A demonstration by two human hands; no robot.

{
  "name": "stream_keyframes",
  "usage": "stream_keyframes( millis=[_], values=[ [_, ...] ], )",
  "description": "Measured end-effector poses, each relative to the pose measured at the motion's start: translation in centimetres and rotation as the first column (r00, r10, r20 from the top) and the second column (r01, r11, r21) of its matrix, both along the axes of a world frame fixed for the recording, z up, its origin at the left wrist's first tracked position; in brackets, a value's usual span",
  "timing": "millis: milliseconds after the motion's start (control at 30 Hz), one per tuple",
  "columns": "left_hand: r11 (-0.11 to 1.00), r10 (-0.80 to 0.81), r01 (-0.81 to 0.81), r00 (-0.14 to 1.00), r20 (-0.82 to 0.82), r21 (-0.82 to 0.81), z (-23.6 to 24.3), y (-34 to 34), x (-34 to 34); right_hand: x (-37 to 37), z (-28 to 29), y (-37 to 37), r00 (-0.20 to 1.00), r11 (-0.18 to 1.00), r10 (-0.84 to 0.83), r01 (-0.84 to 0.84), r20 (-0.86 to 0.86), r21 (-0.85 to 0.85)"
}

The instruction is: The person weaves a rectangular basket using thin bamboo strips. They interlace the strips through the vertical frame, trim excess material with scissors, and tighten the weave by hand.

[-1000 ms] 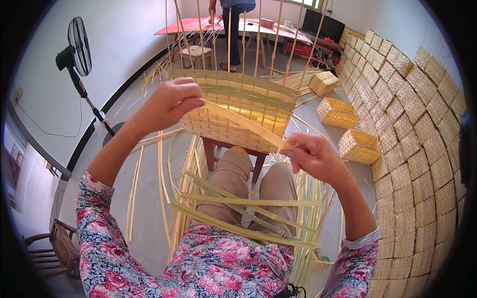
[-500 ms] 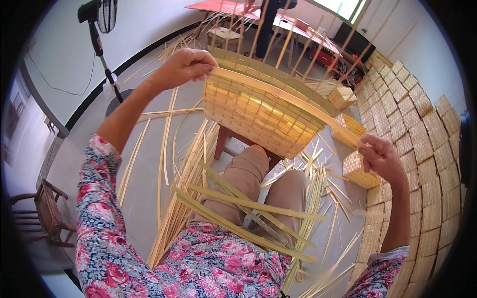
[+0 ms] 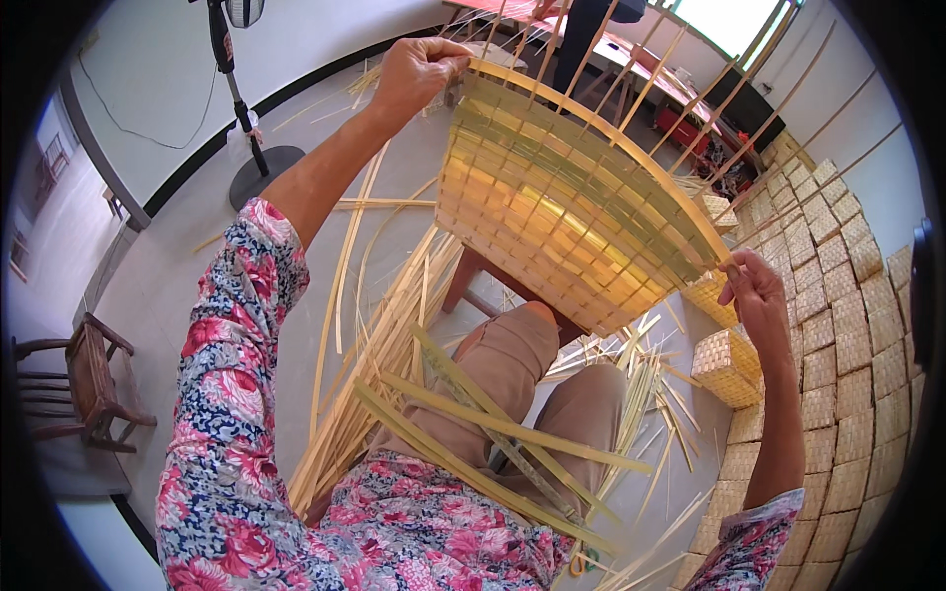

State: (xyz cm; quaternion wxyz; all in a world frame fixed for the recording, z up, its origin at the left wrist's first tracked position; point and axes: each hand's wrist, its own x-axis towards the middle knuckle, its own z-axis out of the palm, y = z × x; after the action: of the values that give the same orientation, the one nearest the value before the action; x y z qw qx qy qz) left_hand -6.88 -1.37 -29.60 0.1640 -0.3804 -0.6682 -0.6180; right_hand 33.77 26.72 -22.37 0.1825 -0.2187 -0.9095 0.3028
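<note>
While a chair and fan stand at frame left, the left hand pinches the basket rim at upper centre. Loose strips cross the lap below. At right, the right hand pinches its lower corner, beside stacked baskets.

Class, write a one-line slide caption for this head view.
Left hand and right hand grip opposite rims of a half-woven bamboo basket, loose strips lying across the lap.
</note>
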Motion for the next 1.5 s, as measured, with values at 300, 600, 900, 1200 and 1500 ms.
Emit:
stream_keyframes(
  millis=[300,600,900,1200,1500],
  values=[
    [0.993,-0.049,0.035,0.990,-0.132,-0.111,-0.1,1.9,-1.7,1.1,-0.3,2.1,0.999,0.996,-0.041,0.039,0.035,0.075],
    [0.959,-0.220,0.216,0.976,-0.001,-0.186,0.1,0.8,-4.6,-1.0,0.2,5.9,0.999,0.982,0.010,-0.020,0.052,0.190],
    [0.957,-0.185,0.183,0.983,0.012,-0.226,0.4,0.7,-3.2,-0.9,0.5,6.2,0.997,0.983,0.030,-0.042,0.073,0.179],
    [0.971,0.198,-0.234,0.649,-0.735,0.055,4.7,-0.2,7.9,0.8,0.5,2.6,0.995,0.936,0.102,-0.087,-0.025,0.342],
    [0.917,-0.348,0.109,0.687,-0.638,-0.383,1.9,4.6,24.5,-1.2,0.1,-12.2,0.981,0.724,0.194,-0.162,0.028,0.670]
  ],
)
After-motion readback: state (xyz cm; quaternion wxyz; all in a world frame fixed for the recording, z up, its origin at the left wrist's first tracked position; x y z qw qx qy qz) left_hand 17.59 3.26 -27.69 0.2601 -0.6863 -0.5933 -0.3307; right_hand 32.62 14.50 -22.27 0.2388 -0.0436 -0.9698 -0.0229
